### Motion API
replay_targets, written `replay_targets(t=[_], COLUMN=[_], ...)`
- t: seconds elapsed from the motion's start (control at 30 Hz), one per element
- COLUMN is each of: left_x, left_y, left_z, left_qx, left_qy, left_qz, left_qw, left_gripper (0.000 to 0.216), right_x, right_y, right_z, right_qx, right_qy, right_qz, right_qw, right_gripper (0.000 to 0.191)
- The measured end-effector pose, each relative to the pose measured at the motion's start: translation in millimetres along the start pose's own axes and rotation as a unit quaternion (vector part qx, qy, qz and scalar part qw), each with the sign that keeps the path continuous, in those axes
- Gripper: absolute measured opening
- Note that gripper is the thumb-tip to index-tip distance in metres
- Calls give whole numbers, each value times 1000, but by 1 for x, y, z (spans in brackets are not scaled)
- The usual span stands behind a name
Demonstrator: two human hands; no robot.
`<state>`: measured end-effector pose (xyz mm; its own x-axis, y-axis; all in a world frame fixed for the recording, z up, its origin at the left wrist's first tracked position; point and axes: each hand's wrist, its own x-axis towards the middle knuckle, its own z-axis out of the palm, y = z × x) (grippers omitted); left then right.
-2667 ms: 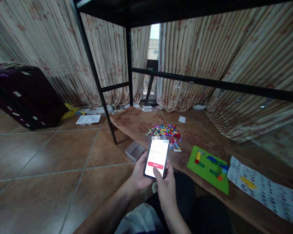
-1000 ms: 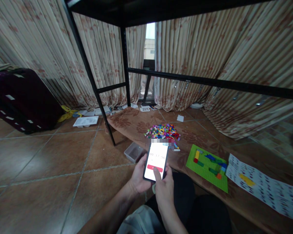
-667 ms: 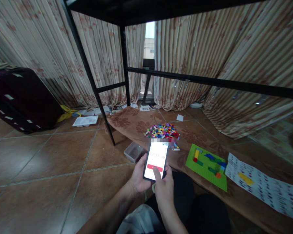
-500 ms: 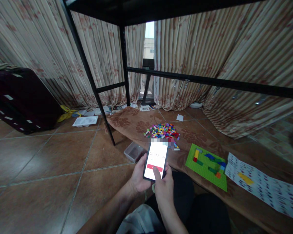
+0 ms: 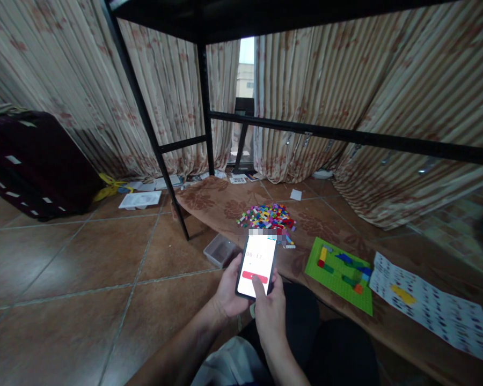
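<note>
Both hands hold a smartphone upright in front of my lap, its bright screen showing timer digits and a red button. My left hand grips the left edge and underside. My right hand wraps the lower right side, its thumb over the red button. Beyond the phone lies a heap of small colourful building bricks on a brown patterned cloth. To the right sits a green baseplate carrying several blue, green, yellow, red and orange bricks. Beside it is a printed sheet with a yellow shape.
A clear plastic box stands on the tiled floor left of the phone. Black metal frame bars rise around the cloth. A dark suitcase and a white tray are at the left. Curtains hang behind.
The last digits on the phone screen no longer show legibly. Both hands and the phone keep nearly the same place, and the view has shifted very slightly.
</note>
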<state>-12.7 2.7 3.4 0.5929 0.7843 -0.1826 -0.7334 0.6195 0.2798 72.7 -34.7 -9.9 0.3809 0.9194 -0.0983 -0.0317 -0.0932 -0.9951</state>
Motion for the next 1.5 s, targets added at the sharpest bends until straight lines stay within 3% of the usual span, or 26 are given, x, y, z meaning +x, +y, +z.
replay_targets(t=[1.13, 1.5], left_x=[1, 1], left_y=[-2, -2], left_z=[-9, -9], left_qx=[-4, -3], left_qy=[30, 5], left_qz=[-3, -6], left_qw=[1000, 1000], left_gripper=[56, 58], right_x=[-2, 0], right_y=[1, 5], right_z=[-1, -2], right_qx=[-25, -28], right_qy=[-4, 4], right_qz=[4, 7], right_qw=[1000, 1000], right_gripper=[55, 58])
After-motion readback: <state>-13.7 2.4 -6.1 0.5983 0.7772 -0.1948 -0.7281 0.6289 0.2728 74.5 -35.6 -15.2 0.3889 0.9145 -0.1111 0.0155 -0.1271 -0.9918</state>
